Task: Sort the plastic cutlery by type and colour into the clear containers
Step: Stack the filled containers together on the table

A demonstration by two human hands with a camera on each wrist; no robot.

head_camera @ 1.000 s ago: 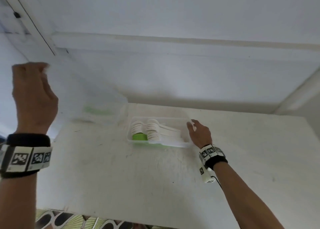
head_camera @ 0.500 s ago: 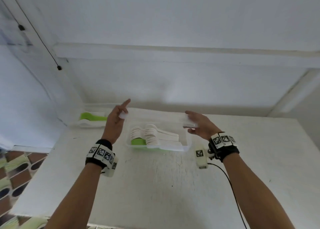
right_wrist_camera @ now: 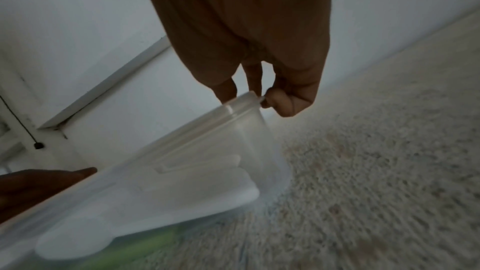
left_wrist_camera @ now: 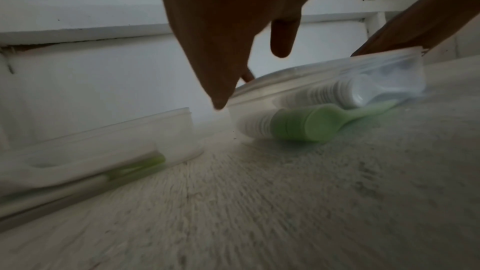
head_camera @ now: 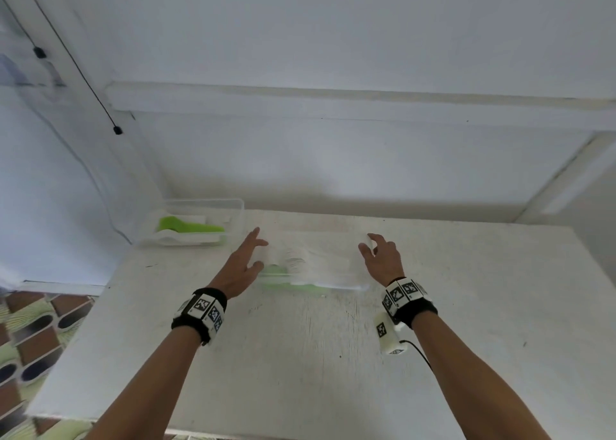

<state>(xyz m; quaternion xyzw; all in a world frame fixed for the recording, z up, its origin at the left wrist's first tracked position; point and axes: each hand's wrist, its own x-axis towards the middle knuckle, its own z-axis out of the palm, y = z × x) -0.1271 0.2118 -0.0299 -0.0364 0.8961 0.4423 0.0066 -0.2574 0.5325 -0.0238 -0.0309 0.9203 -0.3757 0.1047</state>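
Flanking container (head_camera: 310, 266), hands; second container (head_camera: 200, 221) beside.

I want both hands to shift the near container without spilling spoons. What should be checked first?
1. Right hand pinches the near container at its corner rim: ok.
2. Left hand grips the other end: not ok; its fingers are straight, only at the corner.
3. White spoons and green spoons nested in separate stacks: ok.
4. Far container stands apart, back left: ok.
5. Whether a lid covers the near container: cannot tell; blurred.
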